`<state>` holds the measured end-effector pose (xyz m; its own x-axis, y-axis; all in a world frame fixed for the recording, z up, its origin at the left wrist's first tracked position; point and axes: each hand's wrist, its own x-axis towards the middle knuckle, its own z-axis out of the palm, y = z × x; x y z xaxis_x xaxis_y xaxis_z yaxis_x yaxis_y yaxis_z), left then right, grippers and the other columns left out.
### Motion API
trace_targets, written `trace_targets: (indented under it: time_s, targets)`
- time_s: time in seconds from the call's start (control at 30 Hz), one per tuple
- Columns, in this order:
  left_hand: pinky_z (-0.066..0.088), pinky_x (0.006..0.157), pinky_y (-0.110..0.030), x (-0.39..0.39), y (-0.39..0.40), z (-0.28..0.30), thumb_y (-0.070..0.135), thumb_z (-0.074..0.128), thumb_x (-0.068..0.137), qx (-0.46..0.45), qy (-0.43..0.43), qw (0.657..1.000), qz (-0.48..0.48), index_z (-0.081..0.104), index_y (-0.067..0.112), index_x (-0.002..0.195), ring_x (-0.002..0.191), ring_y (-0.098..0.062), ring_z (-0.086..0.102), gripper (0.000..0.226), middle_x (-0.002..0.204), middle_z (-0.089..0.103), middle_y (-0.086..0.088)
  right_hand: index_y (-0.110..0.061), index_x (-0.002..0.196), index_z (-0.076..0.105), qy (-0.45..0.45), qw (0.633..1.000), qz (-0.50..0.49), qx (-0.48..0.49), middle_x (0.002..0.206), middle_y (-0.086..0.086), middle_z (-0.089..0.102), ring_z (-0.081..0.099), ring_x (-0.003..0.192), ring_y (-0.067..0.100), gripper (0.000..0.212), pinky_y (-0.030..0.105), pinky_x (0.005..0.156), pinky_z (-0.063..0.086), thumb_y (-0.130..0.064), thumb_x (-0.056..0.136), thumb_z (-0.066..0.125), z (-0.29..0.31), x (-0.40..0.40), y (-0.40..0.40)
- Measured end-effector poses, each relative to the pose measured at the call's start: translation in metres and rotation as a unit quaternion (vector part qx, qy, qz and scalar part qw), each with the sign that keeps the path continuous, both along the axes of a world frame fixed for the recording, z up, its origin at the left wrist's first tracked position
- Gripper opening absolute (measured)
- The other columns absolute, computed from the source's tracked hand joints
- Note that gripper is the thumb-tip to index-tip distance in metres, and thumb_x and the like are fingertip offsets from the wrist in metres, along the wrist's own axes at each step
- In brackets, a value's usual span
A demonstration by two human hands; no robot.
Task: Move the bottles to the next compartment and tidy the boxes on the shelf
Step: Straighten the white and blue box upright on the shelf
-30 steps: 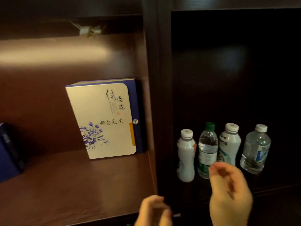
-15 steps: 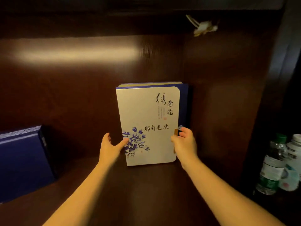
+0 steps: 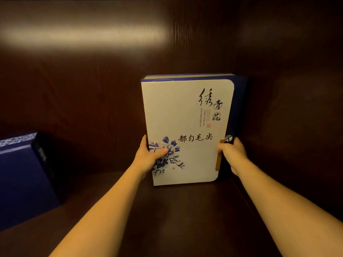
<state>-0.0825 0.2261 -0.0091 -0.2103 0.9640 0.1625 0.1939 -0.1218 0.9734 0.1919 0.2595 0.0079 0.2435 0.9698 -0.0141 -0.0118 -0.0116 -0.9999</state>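
**Both hands on the white tea box at the back of the shelf**

The white box (image 3: 187,130), printed with black calligraphy and a blue flower spray, stands upright on the dark wooden shelf (image 3: 167,219), just right of the frame's centre at about 2 o'clock. Its blue spine and blue rim show along the top and right edges, and its back rests against or close to the rear panel; which one cannot be told.

The left hand (image 3: 148,156) grips the box's left edge low down, thumb pressed on the front over the flower print, fingers wrapped out of sight behind. The right hand (image 3: 232,154) grips the right edge at the same height, beside the small gold tab, thumb on the front and fingers around the blue side. So each grip is closed on the box, one at 9 o'clock of it and one at 3 o'clock.

A dark blue box (image 3: 20,179) with a patterned silver top edge sits well apart at the frame's 9 o'clock, on the same shelf. A soft band of light reflects off the rear panel at 11 o'clock.
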Motion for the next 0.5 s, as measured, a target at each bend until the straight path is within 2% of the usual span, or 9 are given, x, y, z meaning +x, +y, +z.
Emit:
trace_targets:
  time_s: [0.1,0.2,0.37,0.5]
  targets:
    - [0.053,0.088,-0.029,0.003,0.002,-0.002,0.024,0.082,0.072,0.011,-0.006,1.0,-0.019,0.05,0.025,0.124,0.093,-0.004,0.068,0.061,0.111,0.068,0.006,-0.013,0.116,0.061,0.02,1.0,0.005,-0.007,0.1,0.003,0.066,0.061,0.087,0.016,0.05,0.028,0.06,0.043,0.011,0.071,0.057,-0.005,0.0,0.003]
    - [0.053,0.071,-0.014,0.008,0.003,-0.008,0.015,0.077,0.078,0.026,-0.018,0.999,-0.031,0.049,0.024,0.121,0.094,-0.001,0.067,0.052,0.113,0.067,0.005,-0.011,0.11,0.065,0.03,0.999,0.01,-0.023,0.099,0.006,0.068,0.063,0.089,0.022,0.046,0.029,0.062,0.046,0.009,0.069,0.057,-0.014,0.001,0.005]
    - [0.052,0.072,-0.018,0.011,0.003,-0.013,0.014,0.074,0.081,0.038,-0.034,0.999,-0.008,0.049,0.018,0.123,0.095,-0.006,0.068,0.049,0.112,0.068,0.001,-0.019,0.101,0.067,0.032,0.999,0.003,-0.029,0.095,0.002,0.069,0.063,0.085,0.021,0.041,0.03,0.061,0.048,0.003,0.068,0.061,-0.022,-0.002,0.003]
    - [0.053,0.072,-0.018,0.012,0.002,-0.014,0.014,0.074,0.081,0.04,-0.037,0.999,-0.002,0.049,0.015,0.124,0.096,-0.008,0.068,0.049,0.112,0.069,0.0,-0.019,0.107,0.066,0.028,0.999,0.001,-0.017,0.097,0.0,0.068,0.063,0.087,0.019,0.046,0.029,0.06,0.046,0.001,0.066,0.062,-0.025,-0.001,-0.002]
